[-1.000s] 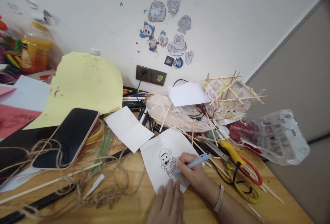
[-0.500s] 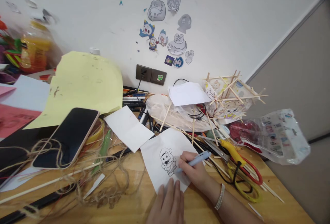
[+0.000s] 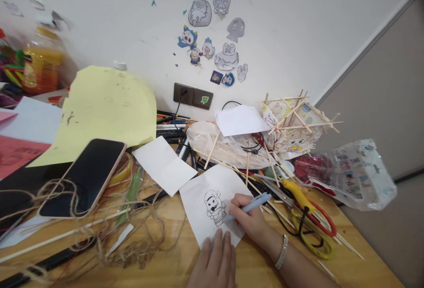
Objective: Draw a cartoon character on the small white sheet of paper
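A white sheet of paper [image 3: 195,197] lies at an angle on the wooden table, bearing a black line drawing [image 3: 215,208] of a cartoon figure with a cap and belt. My right hand [image 3: 247,217] grips a light blue pen [image 3: 256,202], its tip close to the figure's lower right side. A sparkly bracelet [image 3: 281,252] circles the right wrist. Flat on the sheet's lower edge rest the fingers of my left hand [image 3: 217,257], stretched out and holding nothing.
To the left are a phone [image 3: 84,175], tangled twine [image 3: 145,235] and yellow paper [image 3: 112,107]. Scissors [image 3: 301,197] and thin sticks lie right of my hand. Behind stand a stick frame [image 3: 294,122], a plastic bag [image 3: 361,173] and a blank paper [image 3: 164,164].
The view has shifted very slightly. My right hand and the pen stay almost in the same place by the drawing, and my left hand keeps still on the sheet.
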Demonstrator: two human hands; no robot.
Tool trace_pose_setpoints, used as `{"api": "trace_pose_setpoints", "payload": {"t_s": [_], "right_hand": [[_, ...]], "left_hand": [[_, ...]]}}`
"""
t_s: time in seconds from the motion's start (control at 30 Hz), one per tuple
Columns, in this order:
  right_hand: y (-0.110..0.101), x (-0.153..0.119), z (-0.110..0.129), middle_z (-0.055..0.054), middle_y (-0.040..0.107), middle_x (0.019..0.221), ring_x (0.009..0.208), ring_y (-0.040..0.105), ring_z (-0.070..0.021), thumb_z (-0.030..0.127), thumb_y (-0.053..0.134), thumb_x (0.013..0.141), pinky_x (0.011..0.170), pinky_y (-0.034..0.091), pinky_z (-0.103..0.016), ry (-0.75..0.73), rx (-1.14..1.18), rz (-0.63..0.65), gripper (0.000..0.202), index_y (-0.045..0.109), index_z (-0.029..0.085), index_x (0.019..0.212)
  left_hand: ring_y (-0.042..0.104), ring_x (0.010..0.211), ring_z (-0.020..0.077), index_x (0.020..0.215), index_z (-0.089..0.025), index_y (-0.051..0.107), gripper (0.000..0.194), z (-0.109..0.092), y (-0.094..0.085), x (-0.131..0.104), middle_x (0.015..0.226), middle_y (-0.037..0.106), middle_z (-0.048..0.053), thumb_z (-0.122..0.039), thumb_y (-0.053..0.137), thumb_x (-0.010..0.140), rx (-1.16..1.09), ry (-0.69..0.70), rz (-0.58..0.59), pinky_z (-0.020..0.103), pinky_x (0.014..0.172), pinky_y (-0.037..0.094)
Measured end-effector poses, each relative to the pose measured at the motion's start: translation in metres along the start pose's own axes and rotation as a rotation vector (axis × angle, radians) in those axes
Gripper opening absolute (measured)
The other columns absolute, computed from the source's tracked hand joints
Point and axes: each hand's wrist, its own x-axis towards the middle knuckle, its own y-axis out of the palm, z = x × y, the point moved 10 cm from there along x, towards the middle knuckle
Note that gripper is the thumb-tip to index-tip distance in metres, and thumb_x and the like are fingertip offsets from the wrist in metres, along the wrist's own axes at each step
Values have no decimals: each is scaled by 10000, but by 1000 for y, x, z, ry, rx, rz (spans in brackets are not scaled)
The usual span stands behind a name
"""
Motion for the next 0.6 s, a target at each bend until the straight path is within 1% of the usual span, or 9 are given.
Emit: {"api": "trace_pose_setpoints", "payload": {"t_s": [0.13,0.3,0.43,0.6], "right_hand": [[-1,1,1,60,335,454,472,324,-106,276,492,696,445,288,-227,5,23,-11,287,327,225,467],[-3,2,2,60,339,454,464,327,-104,280,477,684,448,283,-232,1,12,-24,271,325,229,466],[-3,1,1,62,332,454,465,318,-109,280,463,680,449,279,-243,14,14,-30,256,316,237,475],[-8,2,2,66,313,457,464,304,-107,278,463,697,454,258,-243,-16,9,-81,272,304,236,480]], "left_hand": [[544,1044,237,1074,-202,654,279,0,0,0,1104,662,29,-344,443,961,-7,-4,0,400,886,314],[537,1059,236,1083,-203,652,280,0,2,-1,1107,659,32,-355,458,950,-6,-12,7,397,890,316],[546,1053,241,1075,-191,651,271,0,2,-1,1114,659,35,-303,435,955,-15,-16,2,405,894,311],[558,1033,244,1047,-181,657,266,1,-2,-1,1092,668,42,-288,429,960,-29,-25,-31,404,891,313]]}}
